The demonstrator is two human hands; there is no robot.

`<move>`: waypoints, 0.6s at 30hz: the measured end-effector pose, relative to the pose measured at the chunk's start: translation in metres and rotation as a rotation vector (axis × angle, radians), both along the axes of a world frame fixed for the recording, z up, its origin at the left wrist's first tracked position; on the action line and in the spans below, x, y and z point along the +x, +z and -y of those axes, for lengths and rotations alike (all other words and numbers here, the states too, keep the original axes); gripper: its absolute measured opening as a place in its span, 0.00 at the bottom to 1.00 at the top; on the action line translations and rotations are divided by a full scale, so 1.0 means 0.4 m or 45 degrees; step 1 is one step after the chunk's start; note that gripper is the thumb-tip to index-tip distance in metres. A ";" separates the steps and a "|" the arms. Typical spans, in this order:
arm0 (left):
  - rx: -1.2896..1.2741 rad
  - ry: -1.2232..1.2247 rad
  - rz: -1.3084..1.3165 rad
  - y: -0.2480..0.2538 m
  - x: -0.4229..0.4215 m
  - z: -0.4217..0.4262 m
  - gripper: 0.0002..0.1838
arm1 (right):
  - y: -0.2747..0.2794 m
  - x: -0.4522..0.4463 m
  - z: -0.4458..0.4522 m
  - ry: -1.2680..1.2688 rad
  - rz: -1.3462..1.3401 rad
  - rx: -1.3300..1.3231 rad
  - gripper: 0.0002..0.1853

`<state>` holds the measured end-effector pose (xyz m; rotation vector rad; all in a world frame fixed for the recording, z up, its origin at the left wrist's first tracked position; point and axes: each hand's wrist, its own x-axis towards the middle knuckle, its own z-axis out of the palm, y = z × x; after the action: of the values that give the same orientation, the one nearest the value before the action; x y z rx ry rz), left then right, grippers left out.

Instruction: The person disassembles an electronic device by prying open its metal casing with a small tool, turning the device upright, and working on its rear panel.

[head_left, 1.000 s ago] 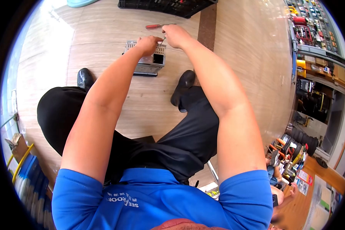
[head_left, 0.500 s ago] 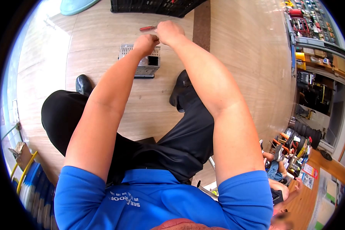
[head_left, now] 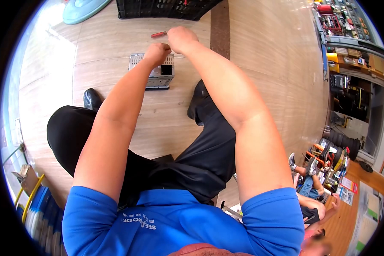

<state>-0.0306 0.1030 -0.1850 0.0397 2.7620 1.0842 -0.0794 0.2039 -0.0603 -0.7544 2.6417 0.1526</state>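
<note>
A silver metal box point(head_left: 160, 80) with slotted holes in its top stands on the floor between my shoes. Above its far edge, my left hand point(head_left: 157, 53) is closed in a pinch; what its fingertips hold is too small to make out. Close beside it, my right hand point(head_left: 181, 39) is curled, its fingers pressed together near the left fingertips, and its contents are hidden. A red-handled tool point(head_left: 158, 34) lies on the floor just past both hands, its right end near my right hand.
A black crate point(head_left: 166, 9) stands beyond the hands, with a pale blue round lid point(head_left: 83, 9) to its left. Shelves of goods point(head_left: 343, 21) line the right side. Another person point(head_left: 313, 205) is at the lower right. Blue folders point(head_left: 40, 209) stand at lower left.
The view has shifted, so box, tool and crate appear lower and further left. My right hand has come closer to my left, and the thin metal piece seen between them earlier is now hidden.
</note>
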 end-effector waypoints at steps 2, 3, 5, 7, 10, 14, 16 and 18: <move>-0.026 0.012 0.012 -0.005 0.000 0.000 0.13 | -0.028 -0.015 -0.006 0.146 -0.049 -0.041 0.12; -0.051 0.024 0.028 -0.006 0.004 -0.002 0.13 | -0.036 -0.018 -0.008 0.144 -0.048 -0.041 0.12; -0.055 0.034 0.048 -0.005 0.005 -0.004 0.12 | -0.050 -0.025 -0.010 0.178 0.004 -0.125 0.12; -0.060 0.046 0.067 -0.009 0.005 -0.004 0.12 | -0.018 -0.004 -0.003 0.080 0.032 -0.115 0.12; -0.098 0.029 0.006 -0.021 0.004 -0.005 0.12 | 0.005 0.010 -0.005 -0.045 0.033 -0.117 0.12; -0.112 -0.029 0.009 -0.016 0.002 -0.005 0.11 | 0.003 -0.001 -0.009 0.075 -0.013 -0.032 0.12; -0.130 -0.048 0.018 -0.025 0.000 -0.005 0.11 | -0.016 -0.013 -0.012 0.119 0.007 -0.063 0.12; -0.131 -0.058 -0.012 -0.028 0.003 -0.002 0.11 | -0.037 -0.016 -0.012 0.167 0.030 -0.094 0.11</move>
<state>-0.0294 0.1039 -0.1963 0.0939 2.8066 0.9315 -0.0860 0.2087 -0.0750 -0.9485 2.5884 0.0814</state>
